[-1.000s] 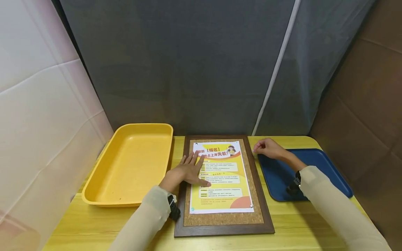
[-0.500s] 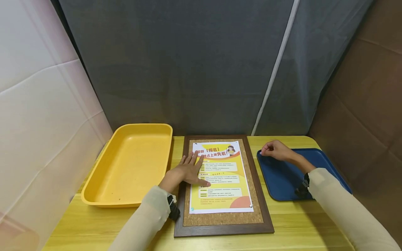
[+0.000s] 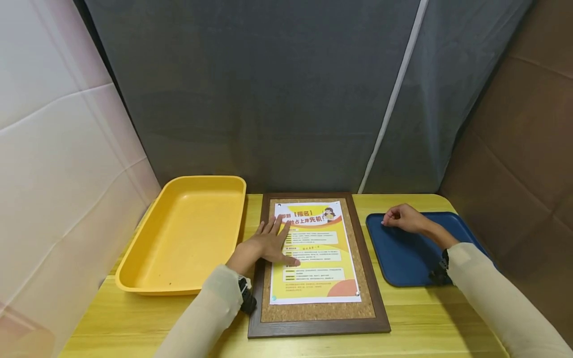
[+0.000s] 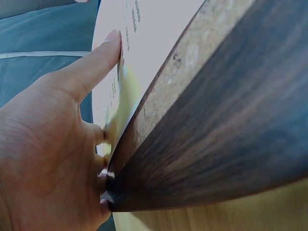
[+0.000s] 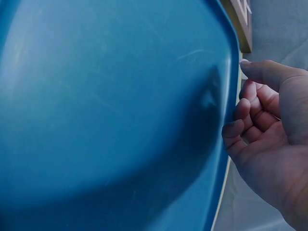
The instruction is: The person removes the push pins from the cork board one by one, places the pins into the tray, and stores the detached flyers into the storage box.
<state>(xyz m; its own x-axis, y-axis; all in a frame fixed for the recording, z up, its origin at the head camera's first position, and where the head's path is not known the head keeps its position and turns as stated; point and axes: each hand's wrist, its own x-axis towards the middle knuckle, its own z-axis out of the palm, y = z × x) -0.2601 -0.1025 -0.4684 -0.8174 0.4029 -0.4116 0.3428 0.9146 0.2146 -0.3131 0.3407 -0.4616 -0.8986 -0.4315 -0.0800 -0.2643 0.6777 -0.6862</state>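
Note:
A yellow and white printed poster (image 3: pixel 320 273) lies on a cork board (image 3: pixel 320 312) with a brown wooden frame (image 3: pixel 320 328). My left hand (image 3: pixel 264 246) rests flat on the poster's left side, fingers spread; in the left wrist view the thumb (image 4: pixel 98 62) lies along the paper. A silvery pin (image 3: pixel 357 293) is at the lower right corner, a dark one (image 3: pixel 279 205) at the upper left. Over the near-left part of the blue tray (image 3: pixel 403 271), my right hand (image 3: pixel 407 219) has curled fingers and pinches a tiny pale thing (image 5: pixel 245 62), whose kind I cannot tell.
Left of the board stands a large yellow tray (image 3: pixel 201 228) with a dark speck in it. All stand on a yellow wood-grain table (image 3: pixel 134 323). A grey curtain (image 3: pixel 250 99) closes the back, with a white panel at left and a brown one at right.
My right hand has moved rightward from beside the board's upper right edge to over the blue tray, fingers still curled. The left hand has stayed on the poster.

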